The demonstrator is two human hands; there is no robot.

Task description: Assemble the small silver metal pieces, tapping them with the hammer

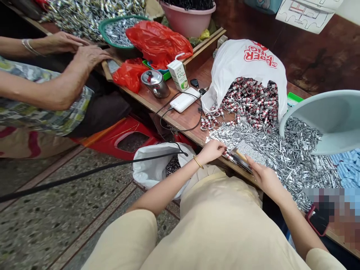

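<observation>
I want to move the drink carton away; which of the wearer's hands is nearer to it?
Left. The left hand is at the table edge, to the right of the drink carton; the right hand is farther right along that edge.

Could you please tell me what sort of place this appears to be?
It looks like a small hand-assembly workshop: loose metal parts lie heaped on the bench, red-banded pieces spill from a white plastic bag, and another person sits beside a further metal heap.
</observation>
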